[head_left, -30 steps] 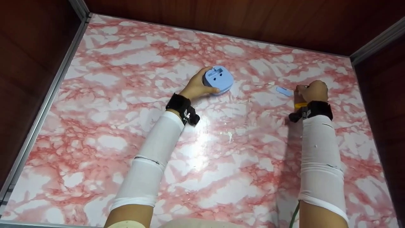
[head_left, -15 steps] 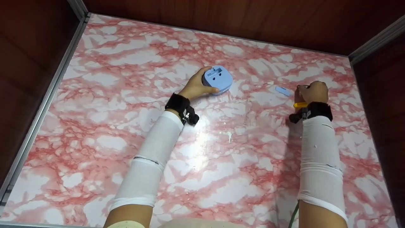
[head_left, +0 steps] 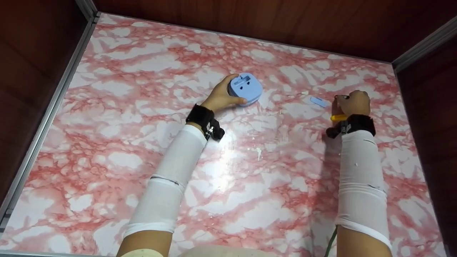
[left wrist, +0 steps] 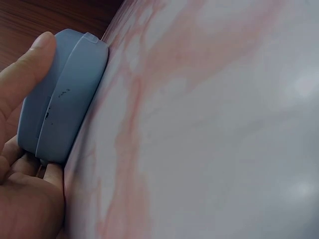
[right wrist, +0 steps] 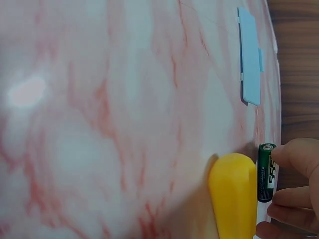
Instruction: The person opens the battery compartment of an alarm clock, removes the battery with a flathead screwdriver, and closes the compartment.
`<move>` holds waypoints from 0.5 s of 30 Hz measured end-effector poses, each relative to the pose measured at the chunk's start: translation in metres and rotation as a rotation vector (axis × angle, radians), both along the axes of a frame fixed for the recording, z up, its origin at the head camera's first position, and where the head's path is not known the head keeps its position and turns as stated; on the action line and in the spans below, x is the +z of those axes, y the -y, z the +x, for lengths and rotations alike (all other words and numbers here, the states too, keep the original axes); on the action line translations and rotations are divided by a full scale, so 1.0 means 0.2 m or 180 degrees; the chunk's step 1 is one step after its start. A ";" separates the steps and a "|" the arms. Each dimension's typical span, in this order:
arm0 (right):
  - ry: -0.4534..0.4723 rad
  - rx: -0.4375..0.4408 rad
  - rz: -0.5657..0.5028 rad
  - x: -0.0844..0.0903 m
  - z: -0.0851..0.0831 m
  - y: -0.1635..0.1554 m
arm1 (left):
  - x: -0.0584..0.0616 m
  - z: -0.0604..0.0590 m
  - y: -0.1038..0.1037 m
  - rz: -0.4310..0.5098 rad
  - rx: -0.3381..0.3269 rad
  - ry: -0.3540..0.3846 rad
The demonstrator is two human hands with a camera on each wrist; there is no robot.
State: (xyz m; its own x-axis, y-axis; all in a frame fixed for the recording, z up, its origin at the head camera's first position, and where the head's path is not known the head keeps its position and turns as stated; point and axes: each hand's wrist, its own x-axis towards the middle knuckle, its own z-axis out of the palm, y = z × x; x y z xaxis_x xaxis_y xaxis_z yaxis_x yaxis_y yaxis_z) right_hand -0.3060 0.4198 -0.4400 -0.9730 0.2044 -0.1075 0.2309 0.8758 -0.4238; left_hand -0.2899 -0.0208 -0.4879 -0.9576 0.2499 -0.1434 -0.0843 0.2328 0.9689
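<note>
1. Dark wood panels (head_left: pixel 37 60), left and top; red-white marbled table (head_left: pixel 107 160);
2. Left hand (head_left: pixel 222 97) grips blue device (head_left: pixel 252 93), upper centre; slotted face up;
3. Blue strip (head_left: pixel 318 102) flat, upper right;
4. Right hand (head_left: pixel 354 103) pinches green battery (right wrist: pixel 265 174), upper right; reads "555"; long axis near-vertical in right-wrist view, silver end up; yellow piece (right wrist: pixel 234 194) beside.

The green battery (right wrist: pixel 265 174) appears to read "555", its smaller print illegible.
</note>
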 end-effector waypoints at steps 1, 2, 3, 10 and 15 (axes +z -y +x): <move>-0.0003 0.0006 0.0022 0.00 0.00 0.00 | 0.00 0.00 0.00 -0.0004 0.0005 -0.0001; 0.0009 0.0009 0.0040 0.00 0.00 0.00 | 0.00 0.00 0.00 0.0000 0.0008 0.0003; 0.0005 0.0017 0.0066 0.00 0.00 0.00 | 0.00 0.00 0.00 0.0002 0.0011 0.0014; -0.0013 0.0033 0.0155 0.00 0.01 0.01 | 0.00 0.00 0.00 -0.0003 -0.0007 -0.0004; -0.0035 0.0072 0.0195 0.01 0.01 0.02 | 0.00 0.00 0.00 -0.0014 -0.0014 -0.0031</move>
State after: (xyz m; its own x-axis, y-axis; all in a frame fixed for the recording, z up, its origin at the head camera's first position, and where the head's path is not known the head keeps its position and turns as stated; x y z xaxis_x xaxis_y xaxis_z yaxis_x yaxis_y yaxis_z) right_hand -0.3031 0.4159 -0.4374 -0.9784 0.1884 -0.0847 0.2064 0.9051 -0.3718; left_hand -0.2904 -0.0213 -0.4881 -0.9579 0.2535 -0.1351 -0.0737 0.2375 0.9686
